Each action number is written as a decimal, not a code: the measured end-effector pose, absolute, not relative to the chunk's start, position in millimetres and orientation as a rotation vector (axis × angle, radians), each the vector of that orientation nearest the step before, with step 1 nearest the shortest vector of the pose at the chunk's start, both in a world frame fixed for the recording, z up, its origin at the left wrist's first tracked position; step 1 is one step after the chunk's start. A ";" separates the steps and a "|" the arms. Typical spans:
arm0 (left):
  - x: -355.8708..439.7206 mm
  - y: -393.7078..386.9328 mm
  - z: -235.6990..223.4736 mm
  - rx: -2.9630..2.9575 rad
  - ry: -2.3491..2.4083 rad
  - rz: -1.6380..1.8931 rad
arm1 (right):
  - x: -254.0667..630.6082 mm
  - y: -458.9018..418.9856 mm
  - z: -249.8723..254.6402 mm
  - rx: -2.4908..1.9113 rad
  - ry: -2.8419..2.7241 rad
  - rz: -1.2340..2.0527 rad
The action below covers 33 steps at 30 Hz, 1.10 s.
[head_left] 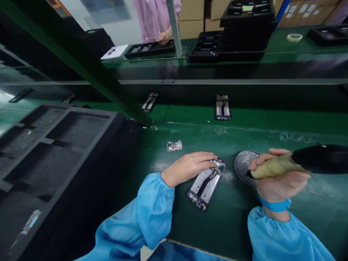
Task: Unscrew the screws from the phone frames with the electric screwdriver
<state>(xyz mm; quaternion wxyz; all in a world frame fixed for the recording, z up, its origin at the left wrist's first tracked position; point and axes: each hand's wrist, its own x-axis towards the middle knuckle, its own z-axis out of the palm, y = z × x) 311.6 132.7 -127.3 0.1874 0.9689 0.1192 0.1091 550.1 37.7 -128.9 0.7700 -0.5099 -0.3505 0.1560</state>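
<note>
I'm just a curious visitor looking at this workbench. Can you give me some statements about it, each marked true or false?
1. The left hand touches the nearest opened phone. True.
2. The right hand is empty. False: the right hand grips a yellowish handle.
3. The small loose circuit board lies right of the round metal disc. False: it lies to the left.
4. A roll of tape lies on the surface at the back. True.
5. The person across the bench wears green. False: the clothing is pink.

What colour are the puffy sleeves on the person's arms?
The sleeves are bright blue, clearest in the head view.
</note>
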 end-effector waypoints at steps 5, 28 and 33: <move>311.7 131.6 -127.9 2.693 0.335 0.253 | 550.5 37.9 -132.1 -1.109 -0.784 0.287; 317.4 128.8 -140.4 2.794 0.409 0.315 | 550.8 36.0 -130.5 -1.123 -0.766 0.334; 319.7 111.7 -143.9 2.770 0.508 0.355 | 550.9 36.0 -132.9 -1.096 -0.756 0.366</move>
